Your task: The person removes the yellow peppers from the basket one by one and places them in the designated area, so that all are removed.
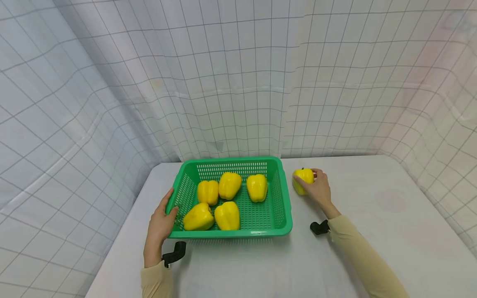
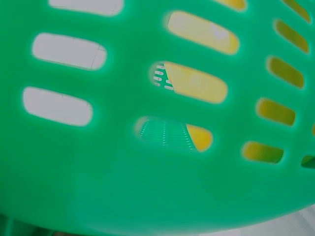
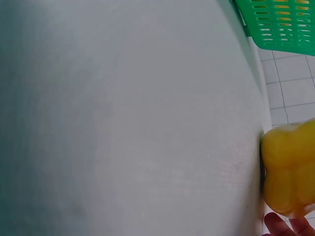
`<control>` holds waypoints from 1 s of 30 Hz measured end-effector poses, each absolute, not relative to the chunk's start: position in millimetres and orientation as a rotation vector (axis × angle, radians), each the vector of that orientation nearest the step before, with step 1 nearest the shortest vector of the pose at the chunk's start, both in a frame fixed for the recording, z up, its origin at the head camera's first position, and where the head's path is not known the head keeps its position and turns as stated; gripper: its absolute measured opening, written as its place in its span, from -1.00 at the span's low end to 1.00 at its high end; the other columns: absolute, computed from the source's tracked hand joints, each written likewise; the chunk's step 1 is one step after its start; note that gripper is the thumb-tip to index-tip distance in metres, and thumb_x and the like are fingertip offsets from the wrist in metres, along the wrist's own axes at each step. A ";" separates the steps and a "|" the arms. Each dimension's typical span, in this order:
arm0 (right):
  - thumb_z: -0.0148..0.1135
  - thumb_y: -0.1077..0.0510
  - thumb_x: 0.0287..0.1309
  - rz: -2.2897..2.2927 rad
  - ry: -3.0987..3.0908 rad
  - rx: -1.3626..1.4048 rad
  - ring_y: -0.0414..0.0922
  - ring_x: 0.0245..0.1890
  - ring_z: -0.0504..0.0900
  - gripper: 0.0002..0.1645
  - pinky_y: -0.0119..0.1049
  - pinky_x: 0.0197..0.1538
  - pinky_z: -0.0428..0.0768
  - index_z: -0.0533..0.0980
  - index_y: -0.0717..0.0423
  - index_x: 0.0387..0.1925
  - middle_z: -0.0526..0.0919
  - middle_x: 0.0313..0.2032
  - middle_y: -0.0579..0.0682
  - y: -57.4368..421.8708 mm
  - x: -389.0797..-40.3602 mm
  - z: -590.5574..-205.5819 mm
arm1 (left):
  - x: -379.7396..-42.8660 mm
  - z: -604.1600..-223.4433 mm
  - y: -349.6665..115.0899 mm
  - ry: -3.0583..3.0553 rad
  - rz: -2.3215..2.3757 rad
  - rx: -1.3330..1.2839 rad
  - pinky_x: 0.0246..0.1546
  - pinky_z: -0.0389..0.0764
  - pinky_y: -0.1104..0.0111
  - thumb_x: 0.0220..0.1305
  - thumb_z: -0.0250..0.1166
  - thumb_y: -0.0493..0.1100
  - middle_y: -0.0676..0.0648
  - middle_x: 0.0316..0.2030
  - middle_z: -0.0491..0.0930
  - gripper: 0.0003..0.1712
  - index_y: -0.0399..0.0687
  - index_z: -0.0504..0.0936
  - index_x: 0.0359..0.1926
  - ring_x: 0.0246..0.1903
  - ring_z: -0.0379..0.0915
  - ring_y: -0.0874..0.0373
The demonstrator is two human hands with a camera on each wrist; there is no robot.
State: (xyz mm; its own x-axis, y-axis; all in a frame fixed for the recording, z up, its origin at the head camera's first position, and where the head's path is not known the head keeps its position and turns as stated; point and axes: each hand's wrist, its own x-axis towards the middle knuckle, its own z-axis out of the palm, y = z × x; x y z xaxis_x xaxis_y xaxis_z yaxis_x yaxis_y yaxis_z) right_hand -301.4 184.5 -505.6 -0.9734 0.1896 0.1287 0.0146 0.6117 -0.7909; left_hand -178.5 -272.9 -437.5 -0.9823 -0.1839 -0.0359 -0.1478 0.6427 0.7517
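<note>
Fingers of the left hand (image 1: 160,225) grip the left rim of the green plastic basket (image 1: 231,234), thumb over the edge; presumably this steadies it against sliding on the worktop (image 1: 246,269). Inside, five yellow bell peppers (image 1: 229,186) lie loosely, four grouped toward the left, one apart on the right. Just beside the basket's right wall, a sixth bell pepper (image 1: 304,175) rests on the worktop, stem up, a pose that likely suits a grasp across its sides. It sits between the thumb and fingers of the right hand (image 1: 319,191), which curl round it.
</note>
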 end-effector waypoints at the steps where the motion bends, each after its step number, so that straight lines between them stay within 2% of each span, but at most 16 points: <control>1: 0.22 -0.39 0.01 1.289 -2.644 -0.169 0.18 -0.04 0.37 0.04 0.07 -0.01 0.36 0.21 0.30 0.25 0.32 0.05 0.31 184.5 -301.4 -505.8 | -178.4 -437.6 -272.9 -2.805 -1.280 0.282 -0.30 0.34 0.18 0.46 -0.04 -0.13 -0.32 0.36 0.09 -0.31 0.18 -0.07 0.50 -0.08 0.33 -0.20; 13: 0.14 -0.43 0.05 1.269 -2.698 -0.161 0.20 0.00 0.37 0.08 0.09 0.03 0.37 0.17 0.31 0.29 0.30 0.08 0.33 184.2 -303.5 -505.9 | -177.6 -438.7 -273.4 -2.804 -1.281 0.282 -0.28 0.33 0.15 0.46 -0.04 -0.13 -0.32 0.37 0.08 -0.31 0.20 -0.08 0.50 -0.05 0.32 -0.22; 23: 0.16 -0.40 0.06 1.276 -2.680 -0.149 0.20 -0.02 0.37 0.07 0.09 0.02 0.36 0.16 0.33 0.28 0.29 0.07 0.35 183.3 -301.8 -506.2 | -179.2 -438.4 -273.6 -2.800 -1.290 0.278 -0.24 0.32 0.12 0.45 -0.05 -0.15 -0.32 0.37 0.06 -0.31 0.18 -0.07 0.50 -0.04 0.30 -0.21; 30: 0.15 -0.42 0.05 1.265 -2.688 -0.157 0.21 -0.04 0.37 0.08 0.09 0.01 0.37 0.15 0.33 0.29 0.26 0.08 0.35 182.6 -301.4 -506.4 | -179.1 -437.3 -273.3 -2.802 -1.296 0.276 -0.15 0.31 0.02 0.46 -0.05 -0.15 -0.30 0.39 0.04 -0.31 0.18 -0.08 0.50 0.04 0.27 -0.23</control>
